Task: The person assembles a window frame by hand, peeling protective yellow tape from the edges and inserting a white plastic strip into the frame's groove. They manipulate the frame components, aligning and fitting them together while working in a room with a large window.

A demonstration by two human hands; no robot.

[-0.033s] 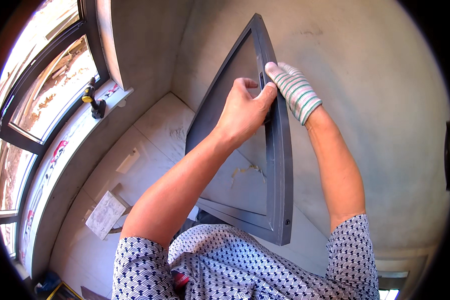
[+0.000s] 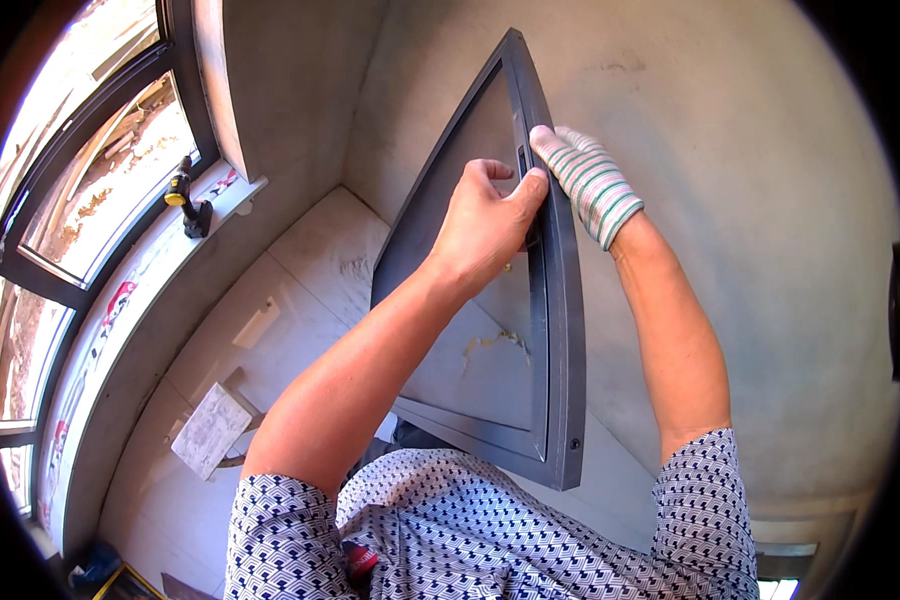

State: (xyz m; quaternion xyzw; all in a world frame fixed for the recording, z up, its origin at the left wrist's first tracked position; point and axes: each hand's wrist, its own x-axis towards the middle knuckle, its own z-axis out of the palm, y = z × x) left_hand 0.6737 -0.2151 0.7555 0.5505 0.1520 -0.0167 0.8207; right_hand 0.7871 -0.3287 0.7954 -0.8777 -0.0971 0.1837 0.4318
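Observation:
A dark grey framed window screen (image 2: 562, 330) stands tilted in front of me, with see-through mesh inside its frame. My bare left hand (image 2: 485, 222) is at the inner side of the long right-hand bar, its fingers curled and its thumb pressed on the bar beside a slot-like fitting (image 2: 521, 158). Across from it, my right hand (image 2: 592, 185) wears a striped knitted glove and grips the outer edge of the same bar. Its thumb lies near the slot; its other fingers are partly hidden behind the frame.
A cordless drill (image 2: 187, 198) stands on the window sill (image 2: 130, 290) at left, beside a dark-framed window (image 2: 45, 285). On the tiled floor is a small stool with a marbled top (image 2: 210, 430). A plastered wall (image 2: 770, 250) rises close behind and right of the screen.
My left thumb has shifted very slightly down and left along the bar. The screen and my right hand are practically where they were.

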